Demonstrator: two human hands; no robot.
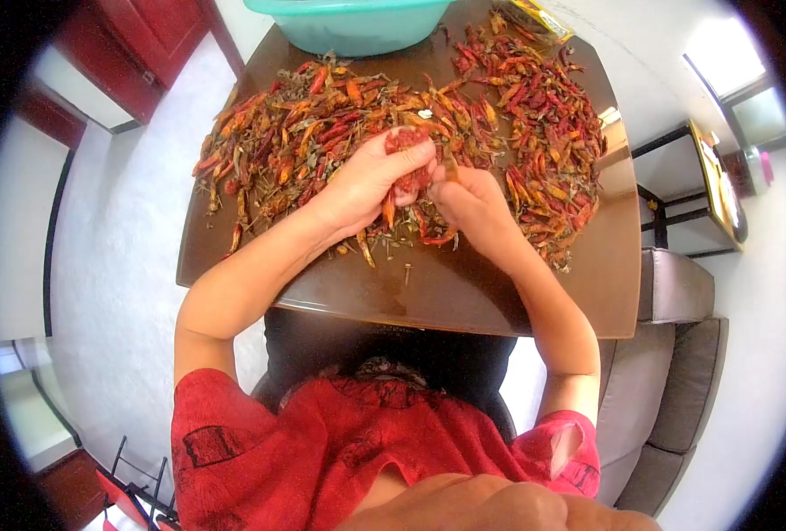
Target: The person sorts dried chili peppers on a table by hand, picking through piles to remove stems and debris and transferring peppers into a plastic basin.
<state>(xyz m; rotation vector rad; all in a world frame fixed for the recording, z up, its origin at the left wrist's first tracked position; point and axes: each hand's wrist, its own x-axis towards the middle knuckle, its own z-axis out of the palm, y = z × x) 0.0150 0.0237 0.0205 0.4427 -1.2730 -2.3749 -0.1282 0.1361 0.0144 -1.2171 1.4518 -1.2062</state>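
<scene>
My left hand (368, 181) is closed around several dried red chili peppers (408, 142), which bulge out past the thumb. Close against it on the right, my right hand (474, 205) has its fingers pinched together on a small brownish piece, perhaps a chili's stem end; the fingertips partly hide it. Both hands hover over a wide heap of dried chilies (278, 133) in red and orange, mixed with brown stems and leaf bits. A second pile of redder chilies (543, 133) lies to the right.
The brown glossy table (340, 296) has its front edge under my forearms. A teal basin (348, 31) stands at the far edge, with a yellow packet (543, 18) at the far right. A grey sofa (627, 398) and a small black-framed table (716, 181) are to the right.
</scene>
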